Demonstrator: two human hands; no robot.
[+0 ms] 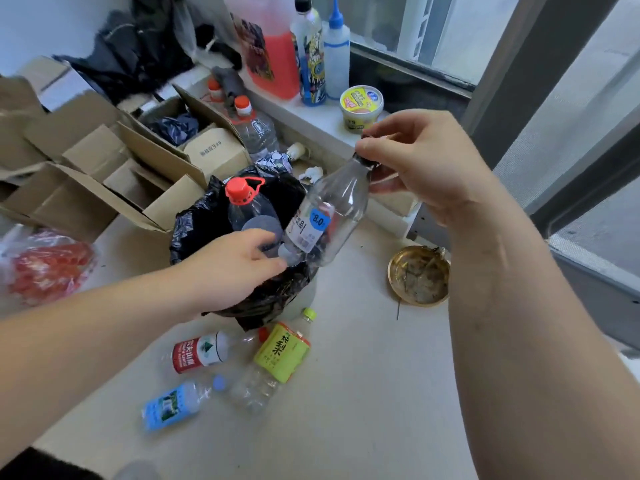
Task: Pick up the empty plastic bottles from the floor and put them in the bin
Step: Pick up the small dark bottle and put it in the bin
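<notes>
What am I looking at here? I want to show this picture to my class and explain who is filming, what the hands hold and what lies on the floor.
A person wears a camera on the head, looking down at their own bare hands. The right hand grips a clear bottle by its neck, above a bin lined with a black bag. The left hand reaches to the bottle's base. A red-capped bottle already stands in the bin. Three bottles lie on the floor: red-labelled, yellow-labelled, blue-labelled.

Three bottles (239,368) lie on the floor (363,393) before the bin (207,216); cardboard boxes (114,168) left of it
</notes>
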